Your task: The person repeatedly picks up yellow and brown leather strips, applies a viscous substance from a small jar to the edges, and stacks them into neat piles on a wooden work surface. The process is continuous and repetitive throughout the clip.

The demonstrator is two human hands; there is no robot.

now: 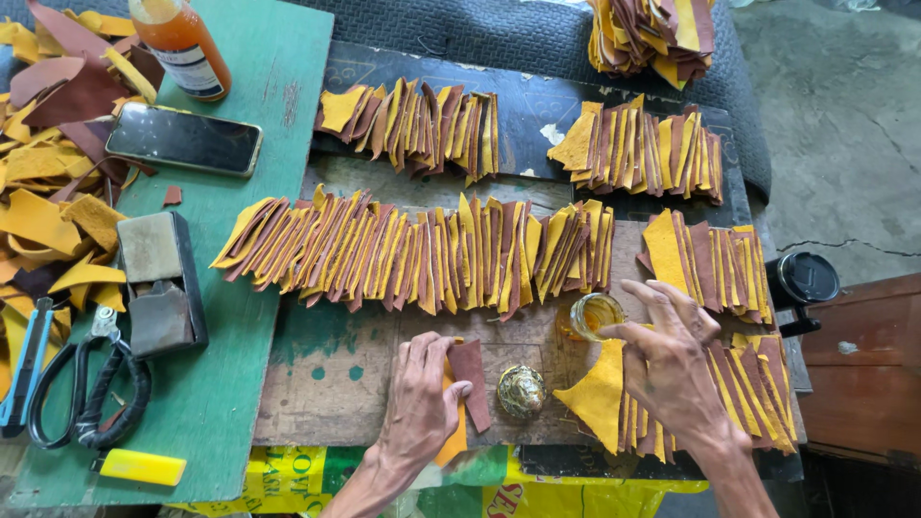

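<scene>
The left hand lies flat on the worn wooden surface, its fingers pressing down a small brown leather piece with a yellow underside showing beneath the palm; the grip is pressed together over it, not pinching. The right hand rests spread, fingers fanned, on a fanned row of yellow-and-brown leather pieces at the near right, its fingertips just beside a small glass jar of amber liquid. Between the hands sits a crumpled, shiny gold-coloured ball.

The pieces are thin, flat and roughly wedge-shaped, suede-like, mustard on one face and reddish brown on the other. A long overlapping row runs across the middle of the board, with shorter rows behind it and a heap at the far edge.

To the left, a green board carries a dark phone, an orange bottle, a grey block, black-handled scissors, a blue cutter and a yellow bar, with loose leather scraps beside them.
</scene>
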